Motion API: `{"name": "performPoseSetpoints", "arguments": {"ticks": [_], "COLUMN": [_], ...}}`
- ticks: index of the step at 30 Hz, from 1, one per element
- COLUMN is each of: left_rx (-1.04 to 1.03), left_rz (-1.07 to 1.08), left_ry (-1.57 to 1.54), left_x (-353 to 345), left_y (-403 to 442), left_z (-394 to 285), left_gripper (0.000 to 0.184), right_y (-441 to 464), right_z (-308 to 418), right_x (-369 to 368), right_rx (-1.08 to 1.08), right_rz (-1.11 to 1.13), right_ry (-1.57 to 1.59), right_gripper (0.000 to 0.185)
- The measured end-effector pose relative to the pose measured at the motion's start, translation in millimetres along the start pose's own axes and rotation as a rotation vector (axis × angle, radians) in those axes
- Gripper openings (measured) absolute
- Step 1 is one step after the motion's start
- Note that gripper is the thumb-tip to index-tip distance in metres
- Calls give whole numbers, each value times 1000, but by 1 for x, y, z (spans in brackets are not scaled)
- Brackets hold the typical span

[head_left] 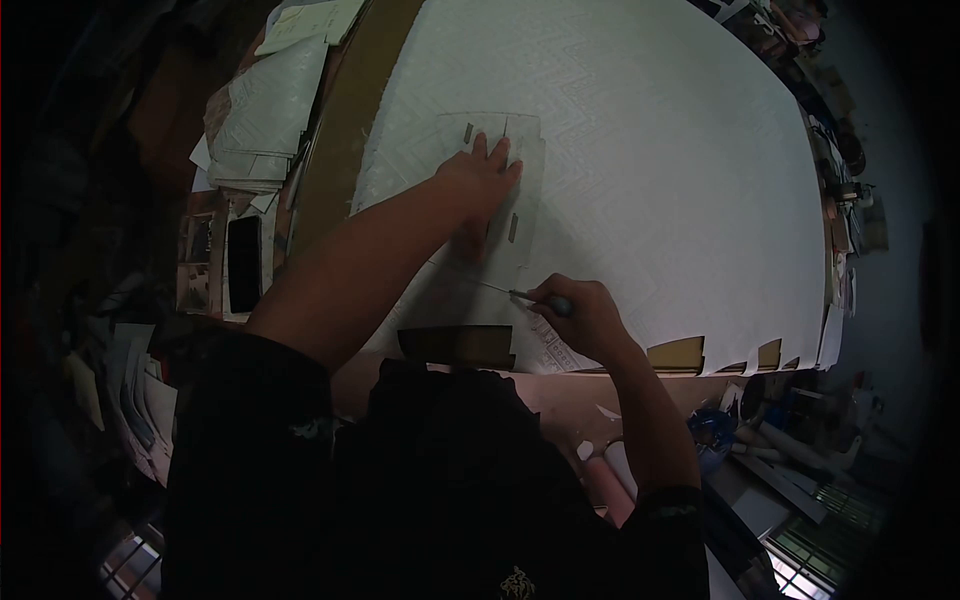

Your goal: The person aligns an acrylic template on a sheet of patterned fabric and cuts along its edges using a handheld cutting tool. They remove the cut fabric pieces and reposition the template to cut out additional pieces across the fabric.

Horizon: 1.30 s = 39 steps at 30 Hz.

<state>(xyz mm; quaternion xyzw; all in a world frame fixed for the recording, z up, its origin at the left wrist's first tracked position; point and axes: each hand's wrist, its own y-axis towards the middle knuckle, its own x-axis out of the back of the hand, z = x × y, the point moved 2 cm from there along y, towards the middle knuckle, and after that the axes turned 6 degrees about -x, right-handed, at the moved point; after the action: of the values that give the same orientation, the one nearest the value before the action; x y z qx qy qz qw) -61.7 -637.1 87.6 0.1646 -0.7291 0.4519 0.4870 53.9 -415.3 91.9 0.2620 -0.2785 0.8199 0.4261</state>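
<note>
My left hand (482,185) lies flat with spread fingers on a see-through template (530,190). The template has narrow slots and rests on a large white sheet with an embossed zigzag pattern (640,200). Near the sheet's front edge, my right hand (585,315) is closed round the grey handle of an awl-like tool (550,303). Its thin metal shaft points left, toward the template's lower end. Shadow makes it hard to tell whether the tip touches the sheet. Just in front of my body, a dark cut-out gap (455,345) shows in the sheet.
Left of the sheet runs a brown board strip (335,150). Beyond it lie a stack of patterned pieces (265,110) and a dark phone (243,265). More cut-outs (677,355) mark the front edge. Rolls (610,485) and a blue round object (711,437) sit below right.
</note>
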Motion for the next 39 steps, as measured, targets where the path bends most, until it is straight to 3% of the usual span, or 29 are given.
{"name": "performPoseSetpoints", "arguments": {"ticks": [14, 18, 21, 23, 29, 32, 37, 39], "left_rx": [2, 15, 1, 5, 14, 3, -28, -6], "left_rz": [-8, -17, -9, 1, 12, 23, 24, 31], "left_ry": [-2, 9, 9, 23, 14, 25, 59, 56], "left_x": [1, -4, -4, 1, 2, 3, 6, 5], "left_y": [-2, 10, 11, 8, 2, 4, 4, 4], "left_z": [-3, 0, -1, -2, -3, -5, -7, -5], "left_gripper": [155, 153, 152, 151, 151, 152, 153, 154], "right_y": [3, 38, 84, 84, 2, -24, -51, -52], "right_z": [-14, 9, 57, 80, 25, 9, 0, 2], "right_x": [-12, -78, -139, -144, -106, -84, -74, -83], "right_rx": [114, 236, 352, 167, 327, 282, -149, -182], "right_rz": [9, -175, -399, -289, -206, -377, -556, -637], "right_ry": [43, 273, 245, 253, 246, 289, 370, 357], "right_gripper": [18, 13, 11, 12, 16, 18, 15, 15]}}
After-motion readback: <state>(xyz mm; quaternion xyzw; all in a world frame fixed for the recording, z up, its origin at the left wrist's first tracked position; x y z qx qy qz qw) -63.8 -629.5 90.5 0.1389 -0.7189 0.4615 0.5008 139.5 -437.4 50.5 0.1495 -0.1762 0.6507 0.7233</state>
